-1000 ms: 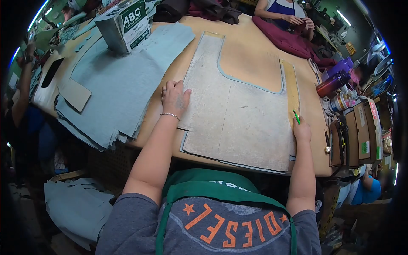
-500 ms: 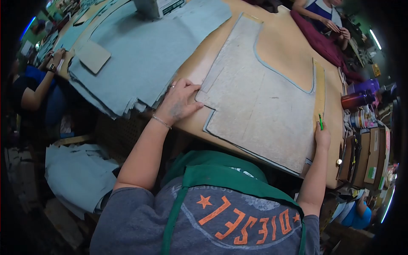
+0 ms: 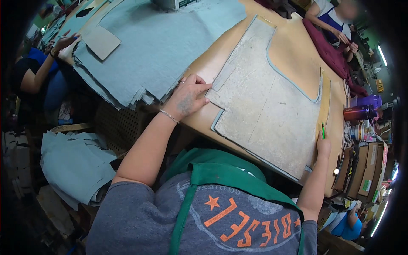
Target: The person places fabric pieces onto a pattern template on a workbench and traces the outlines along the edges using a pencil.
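Observation:
A large grey-white board (image 3: 267, 93) with a deep curved cut-out lies on the tan table (image 3: 293, 46), a thin blue-grey edge showing along its border. My left hand (image 3: 189, 95) is at the board's left corner, its thumb and fingertips at the edge with a gap between them. At the right side, my right hand (image 3: 324, 144) holds a green pen (image 3: 323, 131) beside the board, over a yellow strip (image 3: 324, 97). What lies under the board is mostly hidden.
Stacked blue-grey sheets (image 3: 144, 51) carry a beige card (image 3: 101, 42) and a metal can (image 3: 174, 3). Maroon cloth (image 3: 327, 51), a dark bottle (image 3: 359, 112) and cardboard boxes (image 3: 364, 170) sit at right. Co-workers' hands show at upper left and upper right. More sheets (image 3: 76, 161) hang lower left.
My left hand has moved down the board's left edge to its corner, its fingers now nearer together. The view has turned, shifting the board rightward. The left co-worker's hand has lifted.

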A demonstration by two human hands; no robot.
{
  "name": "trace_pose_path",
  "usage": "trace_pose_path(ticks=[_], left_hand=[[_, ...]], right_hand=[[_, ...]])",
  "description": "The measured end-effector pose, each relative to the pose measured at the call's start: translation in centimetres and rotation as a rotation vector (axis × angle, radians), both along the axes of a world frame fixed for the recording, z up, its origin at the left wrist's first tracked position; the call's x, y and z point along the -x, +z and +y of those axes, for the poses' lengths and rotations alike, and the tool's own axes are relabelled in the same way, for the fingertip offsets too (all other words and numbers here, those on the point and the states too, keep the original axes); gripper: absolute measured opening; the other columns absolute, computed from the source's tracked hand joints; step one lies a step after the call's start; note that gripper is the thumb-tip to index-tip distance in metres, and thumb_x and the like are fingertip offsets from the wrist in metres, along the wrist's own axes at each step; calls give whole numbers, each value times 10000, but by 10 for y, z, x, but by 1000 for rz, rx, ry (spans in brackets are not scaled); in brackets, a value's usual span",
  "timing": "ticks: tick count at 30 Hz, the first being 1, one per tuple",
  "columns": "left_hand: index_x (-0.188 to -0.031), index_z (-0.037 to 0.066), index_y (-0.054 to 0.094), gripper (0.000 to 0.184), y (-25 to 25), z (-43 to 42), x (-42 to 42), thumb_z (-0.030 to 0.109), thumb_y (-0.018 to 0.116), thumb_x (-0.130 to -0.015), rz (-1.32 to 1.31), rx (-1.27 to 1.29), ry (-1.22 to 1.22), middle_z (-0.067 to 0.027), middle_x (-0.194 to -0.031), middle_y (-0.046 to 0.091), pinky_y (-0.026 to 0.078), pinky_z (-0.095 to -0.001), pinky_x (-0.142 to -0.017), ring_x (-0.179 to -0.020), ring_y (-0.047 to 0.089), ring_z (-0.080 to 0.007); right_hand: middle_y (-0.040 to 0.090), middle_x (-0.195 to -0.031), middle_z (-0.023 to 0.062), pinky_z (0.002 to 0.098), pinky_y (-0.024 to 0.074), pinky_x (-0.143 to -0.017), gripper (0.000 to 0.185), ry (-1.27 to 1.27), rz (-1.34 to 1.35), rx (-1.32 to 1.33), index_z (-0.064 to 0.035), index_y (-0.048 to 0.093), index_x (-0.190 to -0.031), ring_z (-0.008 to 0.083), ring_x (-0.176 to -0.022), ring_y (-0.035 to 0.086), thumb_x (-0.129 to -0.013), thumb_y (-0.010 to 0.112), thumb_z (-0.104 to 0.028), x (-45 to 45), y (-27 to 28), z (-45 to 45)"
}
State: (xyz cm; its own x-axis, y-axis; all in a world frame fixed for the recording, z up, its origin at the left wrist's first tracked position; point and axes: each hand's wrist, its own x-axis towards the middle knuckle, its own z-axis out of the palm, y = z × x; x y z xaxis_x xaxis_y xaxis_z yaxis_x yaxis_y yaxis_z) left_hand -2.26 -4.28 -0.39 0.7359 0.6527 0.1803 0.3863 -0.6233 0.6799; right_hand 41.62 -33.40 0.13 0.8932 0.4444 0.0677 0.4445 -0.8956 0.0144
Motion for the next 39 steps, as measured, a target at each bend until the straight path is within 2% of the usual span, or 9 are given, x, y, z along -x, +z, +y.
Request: trace_pose_path(ticks=[8,13,16,21,27,30,33,35,39], left_hand=[[-1014,59,606,382,1,0,0,153,667,-648,-54,-78,6,-86,-972,500,379,-343,-841,-944,474,-261],[-1025,52,598,398,4,-1,-1,159,668,-648,-9,-78,9,-105,-975,499,361,-345,-856,-938,475,-263],[-1048,45,583,416,6,1,0,170,661,-659,19,-53,-4,-118,-989,491,344,-348,-875,-967,458,-269],[-1076,20,557,421,-10,9,1,127,650,-679,-51,-64,-83,-123,-1003,474,361,-322,-865,-969,455,-251],[-1114,2,530,404,5,4,-4,101,617,-733,107,-20,-88,-116,-1028,458,365,-294,-869,-983,449,-217],[-1085,37,549,396,5,-14,-7,108,634,-705,-50,-94,-25,-133,-1071,450,348,-351,-898,-1027,436,-264],[-1102,75,540,428,24,-61,-21,158,650,-697,22,-497,-297,-135,-1170,432,301,-420,-944,-1133,385,-291],[-1116,110,535,455,29,-94,-43,232,659,-696,101,-468,-547,-115,-1251,401,256,-479,-963,-1216,315,-292],[-1124,191,533,431,29,-129,-101,306,631,-720,209,-489,-751,-60,-1246,420,270,-530,-934,-1220,316,-284]], right_hand=[[578,-963,240,450,436,-786,492,-27,51,-44,-106,490,-1191,382,-907,555,-831,441,-438,-6,-6,-5],[514,-1121,243,357,381,-892,522,39,269,-139,-38,417,-1237,337,-1075,489,-817,520,-330,-6,9,-10],[512,-1136,230,348,379,-894,541,102,341,-191,-46,404,-1249,317,-1077,492,-801,557,-308,-15,6,-17],[543,-1103,202,349,390,-894,564,111,345,-226,-73,463,-1210,296,-1051,515,-739,627,-335,-22,4,-21],[566,-1076,168,348,407,-866,592,125,332,-182,-91,481,-1197,294,-1002,539,-723,620,-417,-18,7,-21],[569,-1055,182,349,413,-853,573,107,283,-280,-71,500,-1164,299,-990,542,-721,623,-411,-1,12,-27],[591,-982,181,344,435,-792,538,25,244,-457,-50,528,-1117,289,-919,567,-724,626,-405,18,19,-51],[603,-861,147,323,450,-711,503,-64,239,-558,-32,548,-1075,244,-805,583,-727,635,-384,35,19,-75],[543,-655,50,266,435,-593,427,-243,241,-835,-4,571,-1023,126,-615,530,-736,659,-308,74,25,-111]])
